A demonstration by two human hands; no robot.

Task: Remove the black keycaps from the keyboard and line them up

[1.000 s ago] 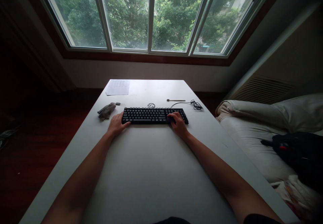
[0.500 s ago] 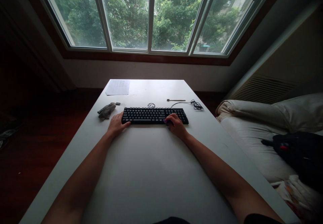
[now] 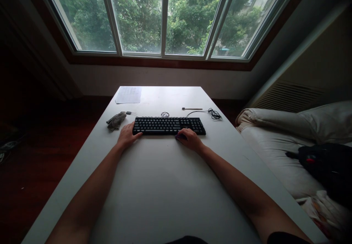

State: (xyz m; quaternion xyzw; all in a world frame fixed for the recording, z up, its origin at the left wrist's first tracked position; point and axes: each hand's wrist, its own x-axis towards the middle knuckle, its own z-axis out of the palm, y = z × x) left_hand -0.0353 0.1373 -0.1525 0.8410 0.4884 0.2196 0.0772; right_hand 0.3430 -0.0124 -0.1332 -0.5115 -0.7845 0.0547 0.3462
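A black keyboard [image 3: 165, 125] lies across the middle of the white table [image 3: 165, 185]. My left hand [image 3: 125, 135] rests at the keyboard's left end, fingers curled against that end and the thumb along its front corner. My right hand [image 3: 190, 140] sits on the table just in front of the keyboard's right half. Its fingers are closed in a pinch on a small purple object [image 3: 178, 137], which is too small to name.
A grey crumpled cloth [image 3: 116, 120] lies left of the keyboard. Behind the keyboard are a small metal part [image 3: 128, 113], a small coil [image 3: 164, 114], a thin stick [image 3: 191, 109] and a black cable [image 3: 213, 114]. A sheet of paper [image 3: 128, 94] sits far left. A bed with a black bag [image 3: 327, 167] stands on the right.
My right hand has drawn back from the keys toward me and a little left, bringing the purple object with it. The left hand and keyboard have stayed put.
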